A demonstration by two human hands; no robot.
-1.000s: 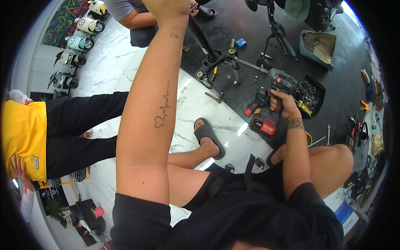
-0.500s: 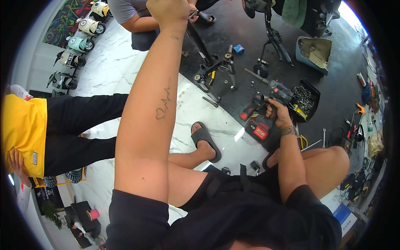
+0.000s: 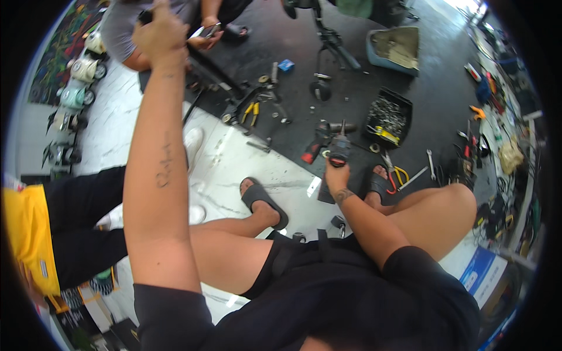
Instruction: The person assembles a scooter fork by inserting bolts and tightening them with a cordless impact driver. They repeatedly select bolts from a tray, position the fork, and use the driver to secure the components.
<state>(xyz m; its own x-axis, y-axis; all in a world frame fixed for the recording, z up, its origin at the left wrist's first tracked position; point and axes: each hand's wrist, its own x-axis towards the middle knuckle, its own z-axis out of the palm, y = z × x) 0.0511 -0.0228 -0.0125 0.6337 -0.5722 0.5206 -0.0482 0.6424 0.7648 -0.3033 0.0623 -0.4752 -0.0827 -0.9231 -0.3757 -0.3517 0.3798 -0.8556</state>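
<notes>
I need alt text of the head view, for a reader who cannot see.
A person's right hand holds a power tool, while the left hand is at one end of a dark tubular frame. On the floor are a black bin of small metal parts and a yellow-handled tool.

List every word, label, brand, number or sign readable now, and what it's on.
None is legible enough to quote.
Blue-and-white rectangular box: printed marks, too blurred to read.
Yellow cloth shirt: small pale patch, too small to read.
Red-and-black power tool in the right hand: marking on its near end, unreadable.
Left forearm: dark line tattoo, blurred; no lettering readable.
</notes>
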